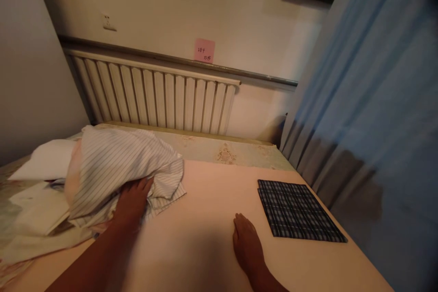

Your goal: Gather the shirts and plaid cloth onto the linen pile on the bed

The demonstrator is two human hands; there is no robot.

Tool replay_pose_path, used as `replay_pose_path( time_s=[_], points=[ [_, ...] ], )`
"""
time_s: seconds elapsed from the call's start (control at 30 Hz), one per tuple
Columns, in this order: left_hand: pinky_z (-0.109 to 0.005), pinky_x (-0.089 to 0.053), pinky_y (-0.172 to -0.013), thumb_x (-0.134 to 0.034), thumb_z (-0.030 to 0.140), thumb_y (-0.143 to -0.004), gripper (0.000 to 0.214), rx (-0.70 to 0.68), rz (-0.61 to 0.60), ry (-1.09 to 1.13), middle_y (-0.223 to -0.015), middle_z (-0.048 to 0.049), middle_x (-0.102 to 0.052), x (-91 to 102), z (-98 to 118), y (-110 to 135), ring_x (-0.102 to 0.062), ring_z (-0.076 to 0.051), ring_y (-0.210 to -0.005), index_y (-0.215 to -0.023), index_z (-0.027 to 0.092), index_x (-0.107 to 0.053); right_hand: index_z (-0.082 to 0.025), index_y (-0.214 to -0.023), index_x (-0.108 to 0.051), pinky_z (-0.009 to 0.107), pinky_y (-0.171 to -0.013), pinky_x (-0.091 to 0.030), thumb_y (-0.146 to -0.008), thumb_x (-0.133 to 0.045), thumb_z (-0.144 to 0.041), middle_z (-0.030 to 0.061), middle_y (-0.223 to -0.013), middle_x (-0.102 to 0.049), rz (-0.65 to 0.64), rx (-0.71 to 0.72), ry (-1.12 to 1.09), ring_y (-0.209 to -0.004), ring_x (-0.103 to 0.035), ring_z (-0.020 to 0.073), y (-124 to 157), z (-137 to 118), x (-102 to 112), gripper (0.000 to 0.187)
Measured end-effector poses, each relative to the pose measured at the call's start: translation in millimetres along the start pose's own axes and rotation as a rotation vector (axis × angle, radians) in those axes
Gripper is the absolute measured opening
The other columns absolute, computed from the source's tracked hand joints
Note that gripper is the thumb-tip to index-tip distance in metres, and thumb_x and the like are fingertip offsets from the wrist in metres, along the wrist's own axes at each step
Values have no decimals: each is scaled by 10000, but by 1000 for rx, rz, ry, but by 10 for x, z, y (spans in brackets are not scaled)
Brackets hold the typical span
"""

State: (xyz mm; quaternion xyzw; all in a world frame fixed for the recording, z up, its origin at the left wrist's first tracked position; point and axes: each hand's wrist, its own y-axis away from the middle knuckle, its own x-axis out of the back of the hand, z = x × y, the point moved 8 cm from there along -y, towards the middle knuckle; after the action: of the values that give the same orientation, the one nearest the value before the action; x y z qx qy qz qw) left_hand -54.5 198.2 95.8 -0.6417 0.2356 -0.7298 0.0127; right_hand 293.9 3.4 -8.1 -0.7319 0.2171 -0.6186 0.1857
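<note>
My left hand (132,200) reaches into a crumpled heap of white cloth with thin stripes (119,164) on the left of the bed; its fingertips are tucked under a fold, so the grip is hidden. My right hand (247,242) lies flat, palm down, on the pale pink sheet (212,200), holding nothing. To the right of that hand lies a neatly folded dark plaid cloth (297,211), about a hand's width away.
More pale folded cloths (41,210) are piled at the far left. A white radiator (153,96) runs along the wall behind the bed, with a pink note (204,50) above it. A blue curtain (376,114) hangs at the right.
</note>
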Motion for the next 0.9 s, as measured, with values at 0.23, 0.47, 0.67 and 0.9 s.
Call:
replay_pose_path(
  time_s=[0.23,0.47,0.67,0.9],
  points=[
    [-541,-170,-1104,-352,40,-796,573,-28,-9,-230,-1504,-106,-364,-260,408,628,-226,-291,-1409,-1325,182,-521,-152,-1187,-611,465,-1048,-409,-851,-403,-93,131,-1254,-610,70,14,8,-1221,-524,254,24,15,-44,400],
    [-489,-216,-1120,-328,247,-868,522,-65,-109,-148,-1475,-94,-409,-440,1009,1698,-315,-273,-1387,-1350,154,-506,-147,-1163,-627,433,-1071,-379,-852,-401,-69,123,-1238,-623,96,-44,-39,-1209,-531,229,-12,3,53,393],
    [-475,-224,-1118,-309,280,-866,564,17,-136,-166,-1499,-71,-370,-458,1069,1900,-288,-259,-1402,-1406,165,-425,-161,-1111,-653,415,-1059,-393,-844,-422,-82,97,-1219,-641,63,-36,-86,-1186,-551,217,10,3,123,361],
    [-456,-234,-1109,-349,206,-837,535,-16,-104,-191,-1466,-65,-432,-364,1117,1866,-314,-247,-1386,-1348,184,-504,-162,-1195,-604,437,-1062,-358,-805,-408,-43,106,-1267,-603,89,65,-22,-1239,-491,223,250,228,356,452]
  ],
)
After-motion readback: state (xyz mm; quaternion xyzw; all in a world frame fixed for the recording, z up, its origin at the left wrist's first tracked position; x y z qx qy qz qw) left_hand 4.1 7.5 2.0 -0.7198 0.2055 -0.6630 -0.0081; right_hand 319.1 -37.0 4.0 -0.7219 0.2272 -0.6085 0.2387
